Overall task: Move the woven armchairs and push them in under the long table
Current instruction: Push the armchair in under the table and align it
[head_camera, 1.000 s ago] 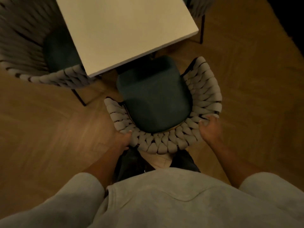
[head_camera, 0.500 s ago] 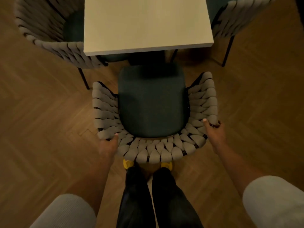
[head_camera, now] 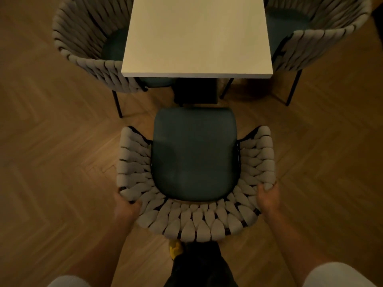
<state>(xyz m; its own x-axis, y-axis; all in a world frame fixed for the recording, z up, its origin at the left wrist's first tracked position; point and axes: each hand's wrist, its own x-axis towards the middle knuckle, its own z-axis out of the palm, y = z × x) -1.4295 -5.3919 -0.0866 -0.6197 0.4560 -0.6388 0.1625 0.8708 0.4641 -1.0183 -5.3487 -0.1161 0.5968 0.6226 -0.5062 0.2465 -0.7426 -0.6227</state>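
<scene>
From where I stand, the chair (head_camera: 192, 154) sits at the end of the surface (head_camera: 196, 38). Its seat is apart from the edge, and floor shows between them. It lies dead ahead of the hands at 12 o'clock, open front toward the surface and curved woven back toward the person.

The left hand (head_camera: 126, 208) grips the back's rim at about 8 o'clock of the seat. The right hand (head_camera: 267, 199) grips it at about 4 o'clock. Both are closed on the weave, and neither is nearer than the other.

The chair's front-to-back axis lines up with the surface's middle, so I judge an even shove straight to 12 o'clock is what's called for. A dark base (head_camera: 195, 92) under the surface stands in that line and may stop the seat early.

The left chair (head_camera: 87, 48) at 10 o'clock and the right chair (head_camera: 323, 42) at 2 o'clock flank the corners, partly tucked under.
</scene>
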